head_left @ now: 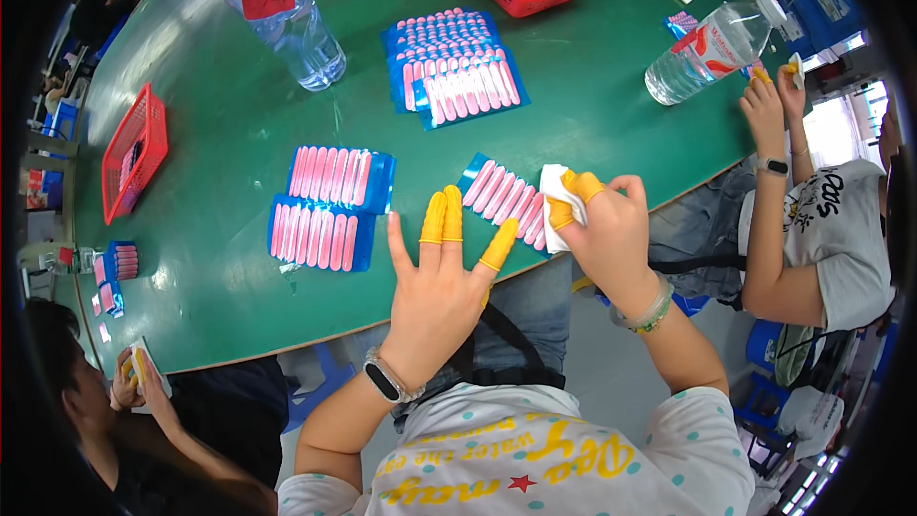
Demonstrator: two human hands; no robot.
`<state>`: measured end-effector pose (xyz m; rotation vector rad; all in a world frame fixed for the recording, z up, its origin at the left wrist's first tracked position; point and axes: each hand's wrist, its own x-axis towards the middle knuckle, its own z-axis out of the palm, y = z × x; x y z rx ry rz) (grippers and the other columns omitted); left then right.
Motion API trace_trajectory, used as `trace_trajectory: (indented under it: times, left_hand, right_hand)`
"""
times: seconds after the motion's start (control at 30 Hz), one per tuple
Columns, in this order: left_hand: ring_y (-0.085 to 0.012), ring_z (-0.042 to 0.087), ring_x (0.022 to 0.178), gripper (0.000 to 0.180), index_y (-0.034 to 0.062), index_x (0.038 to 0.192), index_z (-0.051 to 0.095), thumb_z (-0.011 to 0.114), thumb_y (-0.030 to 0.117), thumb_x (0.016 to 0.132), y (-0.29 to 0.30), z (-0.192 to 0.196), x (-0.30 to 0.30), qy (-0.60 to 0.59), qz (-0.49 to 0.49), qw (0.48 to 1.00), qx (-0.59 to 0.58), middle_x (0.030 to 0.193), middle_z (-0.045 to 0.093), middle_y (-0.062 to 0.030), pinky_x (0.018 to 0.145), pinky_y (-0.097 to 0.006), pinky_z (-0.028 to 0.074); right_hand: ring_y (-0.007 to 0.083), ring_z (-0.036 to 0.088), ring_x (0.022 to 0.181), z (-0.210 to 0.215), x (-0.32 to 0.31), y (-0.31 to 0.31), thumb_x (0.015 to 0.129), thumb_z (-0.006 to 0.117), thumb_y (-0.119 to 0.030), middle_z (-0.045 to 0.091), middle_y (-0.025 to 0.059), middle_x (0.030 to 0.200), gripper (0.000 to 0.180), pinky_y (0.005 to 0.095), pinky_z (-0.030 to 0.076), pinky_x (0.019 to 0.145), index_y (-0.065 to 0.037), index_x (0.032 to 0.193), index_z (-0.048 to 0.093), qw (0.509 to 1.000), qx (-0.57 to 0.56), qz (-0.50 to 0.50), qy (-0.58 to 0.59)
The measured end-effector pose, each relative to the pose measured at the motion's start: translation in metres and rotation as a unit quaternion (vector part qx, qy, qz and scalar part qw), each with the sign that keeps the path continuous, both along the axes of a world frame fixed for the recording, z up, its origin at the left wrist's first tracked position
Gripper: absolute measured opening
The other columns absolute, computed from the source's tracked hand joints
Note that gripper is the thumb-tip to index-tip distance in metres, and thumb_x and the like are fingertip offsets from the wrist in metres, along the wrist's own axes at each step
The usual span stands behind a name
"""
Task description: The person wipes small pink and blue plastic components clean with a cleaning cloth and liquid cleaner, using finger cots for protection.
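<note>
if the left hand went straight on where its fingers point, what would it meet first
Likely the pile of blue sheets with pink strips ahead of the left hand; its height above the table is unclear, so it might pass over.

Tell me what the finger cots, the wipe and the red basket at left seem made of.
Finger cots: probably thin, matte rubber, hugging the fingers closely.
Wipe: matte white cloth or paper, unclear which; it folds softly in the right hand.
Basket: likely moulded plastic, slightly glossy, judging by its even red and slotted wall.
</note>
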<state>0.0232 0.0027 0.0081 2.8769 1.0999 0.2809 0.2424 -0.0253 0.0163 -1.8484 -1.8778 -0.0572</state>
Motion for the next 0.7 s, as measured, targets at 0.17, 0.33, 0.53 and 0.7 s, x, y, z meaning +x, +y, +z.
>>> trace_trajectory:
  times: [0.17, 0.33, 0.53, 0.7]
  left_hand:
    - [-0.0391, 0.041, 0.137, 0.059, 0.0330, 0.139, 0.055, 0.068, 0.025, 0.082, 0.000, -0.005, 0.001, 0.000, 0.011, 1.000, 0.002, 0.147, 0.039, -0.0330, 0.111, -0.073, 0.012]
    - [-0.0383, 0.041, 0.137, 0.056, 0.0361, 0.141, 0.053, 0.061, 0.023, 0.087, 0.000, -0.005, 0.001, -0.017, 0.011, 1.000, 0.010, 0.147, 0.039, -0.0328, 0.111, -0.073, 0.013]
    - [-0.0373, 0.041, 0.138, 0.050, 0.0296, 0.139, 0.055, 0.057, 0.024, 0.090, 0.000, -0.006, 0.000, -0.047, 0.001, 0.999, 0.015, 0.144, 0.044, -0.0317, 0.111, -0.073, 0.016]
    - [-0.0351, 0.041, 0.138, 0.049, 0.0270, 0.137, 0.057, 0.061, 0.026, 0.088, -0.002, -0.008, -0.010, -0.051, 0.001, 0.998, 0.022, 0.141, 0.048, -0.0288, 0.111, -0.073, 0.016]
  right_hand:
    - [0.0241, 0.059, 0.060, 0.000, -0.021, -0.011, 0.077, 0.076, -0.017, 0.062, 0.0064, 0.069, 0.021, 0.0407, 0.042, 0.080, -0.004, 0.090, 0.067, 0.995, 0.014, 0.092, -0.026]
    - [0.0256, 0.059, 0.061, 0.001, -0.003, -0.003, 0.075, 0.076, -0.015, 0.061, 0.0069, 0.068, 0.021, 0.0417, 0.042, 0.080, -0.004, 0.091, 0.068, 0.999, 0.000, 0.008, -0.038]
    - [0.0219, 0.058, 0.062, 0.004, -0.013, -0.020, 0.076, 0.074, -0.014, 0.061, 0.0050, 0.069, 0.030, 0.0397, 0.042, 0.082, -0.006, 0.104, 0.067, 0.998, 0.004, 0.051, -0.046]
    - [0.0237, 0.055, 0.061, 0.004, 0.002, -0.006, 0.078, 0.075, -0.011, 0.062, 0.0043, 0.070, 0.025, 0.0355, 0.042, 0.081, -0.004, 0.101, 0.069, 0.998, -0.013, -0.015, -0.064]
